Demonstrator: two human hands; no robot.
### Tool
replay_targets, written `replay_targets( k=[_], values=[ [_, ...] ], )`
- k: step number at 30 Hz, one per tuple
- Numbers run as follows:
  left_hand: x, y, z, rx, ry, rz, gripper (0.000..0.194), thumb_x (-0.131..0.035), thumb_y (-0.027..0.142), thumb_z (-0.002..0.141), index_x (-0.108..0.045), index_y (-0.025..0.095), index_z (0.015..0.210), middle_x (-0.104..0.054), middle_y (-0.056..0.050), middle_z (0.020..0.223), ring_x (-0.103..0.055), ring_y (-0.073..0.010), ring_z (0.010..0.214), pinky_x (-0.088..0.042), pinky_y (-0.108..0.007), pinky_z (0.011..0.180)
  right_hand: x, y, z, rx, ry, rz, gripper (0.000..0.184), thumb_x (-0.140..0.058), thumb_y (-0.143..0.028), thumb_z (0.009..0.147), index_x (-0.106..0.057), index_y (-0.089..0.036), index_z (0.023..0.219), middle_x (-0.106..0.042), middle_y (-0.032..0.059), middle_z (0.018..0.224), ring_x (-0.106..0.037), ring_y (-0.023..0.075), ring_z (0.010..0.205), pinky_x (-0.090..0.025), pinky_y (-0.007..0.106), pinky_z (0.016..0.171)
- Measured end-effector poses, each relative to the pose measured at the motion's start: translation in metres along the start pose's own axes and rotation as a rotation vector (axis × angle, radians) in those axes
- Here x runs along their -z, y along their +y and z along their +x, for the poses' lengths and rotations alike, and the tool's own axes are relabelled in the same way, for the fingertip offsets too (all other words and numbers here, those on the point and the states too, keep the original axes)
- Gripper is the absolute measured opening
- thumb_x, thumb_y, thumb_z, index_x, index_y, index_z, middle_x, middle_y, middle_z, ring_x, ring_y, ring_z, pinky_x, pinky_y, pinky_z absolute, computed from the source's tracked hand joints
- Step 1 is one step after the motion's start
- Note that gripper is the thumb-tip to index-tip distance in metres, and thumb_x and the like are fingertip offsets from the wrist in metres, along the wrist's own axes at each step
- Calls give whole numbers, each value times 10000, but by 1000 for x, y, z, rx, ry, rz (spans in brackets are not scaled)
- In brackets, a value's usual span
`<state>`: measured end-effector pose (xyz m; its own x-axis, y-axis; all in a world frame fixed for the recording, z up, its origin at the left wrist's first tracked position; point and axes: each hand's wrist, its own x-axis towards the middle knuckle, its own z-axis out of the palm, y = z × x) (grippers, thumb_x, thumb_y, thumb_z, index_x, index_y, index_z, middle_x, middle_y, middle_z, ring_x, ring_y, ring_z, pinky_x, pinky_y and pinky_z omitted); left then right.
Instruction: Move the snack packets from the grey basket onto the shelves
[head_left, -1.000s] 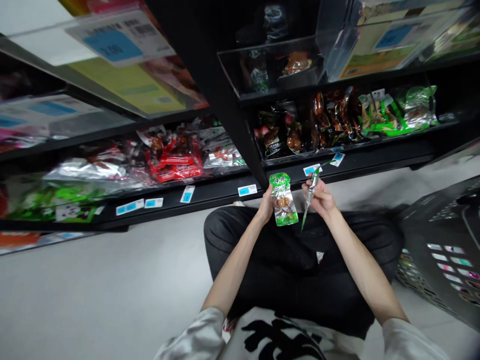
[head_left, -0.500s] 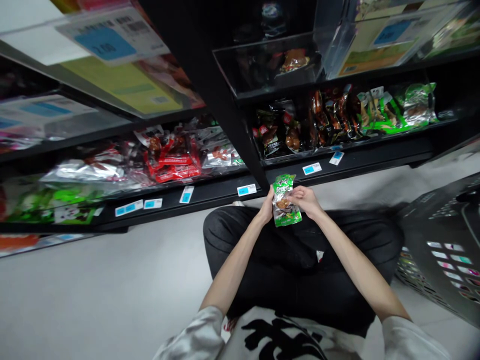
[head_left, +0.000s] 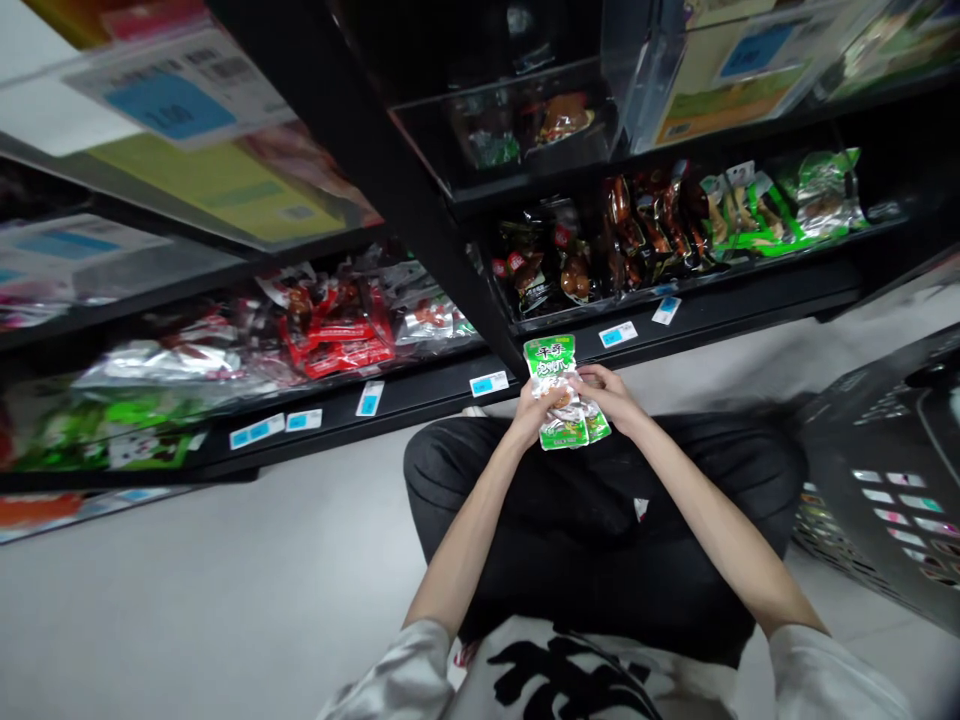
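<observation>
A green-and-silver snack packet (head_left: 555, 360) with dark lettering is held upright over my lap, in front of the lower shelf. My left hand (head_left: 532, 412) grips its left side, the thumb lying across the front. Behind it and to the right, part of a second green snack packet (head_left: 598, 424) shows. My right hand (head_left: 609, 394) is closed at the right side, thumb and fingers pinching where the two packets overlap. Which packet its fingertips press on is partly hidden.
A dark shelf (head_left: 555, 343) with price tags runs ahead. Red packets (head_left: 337, 335) lie at left; brown snack packets (head_left: 649, 230) and green packets (head_left: 817, 205) stand at right. A black upright post (head_left: 390, 150) divides the bays. A grey basket (head_left: 870, 440) stands at my right.
The single visible packet has become two, fanned apart, with one now showing behind the other. My left thumb has come over the front packet. The view has shifted slightly.
</observation>
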<state>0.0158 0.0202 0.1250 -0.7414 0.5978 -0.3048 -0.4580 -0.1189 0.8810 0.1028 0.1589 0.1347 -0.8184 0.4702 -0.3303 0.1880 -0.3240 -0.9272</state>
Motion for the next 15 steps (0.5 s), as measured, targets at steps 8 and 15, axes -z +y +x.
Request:
replay_targets(
  k=[8,15],
  values=[
    [2,1,0,16,1,-13,525,-895,271,600,-667,173,1062,-763,-63,944,-737,-252,820,-589,-399,812,-1,-7,-7,-102,-200,202,442,-882,-454,633,-734,-185,950,-744,38,861,-666,182,792,-512,287,736],
    [1,0,2,-45,58,-33,645,-905,272,590,-640,212,1174,-762,-53,1023,-737,-254,902,-578,-397,865,6,-1,3,-29,-40,181,416,-866,-496,585,-659,-189,773,-674,-12,712,-594,131,655,-458,249,619]
  ],
)
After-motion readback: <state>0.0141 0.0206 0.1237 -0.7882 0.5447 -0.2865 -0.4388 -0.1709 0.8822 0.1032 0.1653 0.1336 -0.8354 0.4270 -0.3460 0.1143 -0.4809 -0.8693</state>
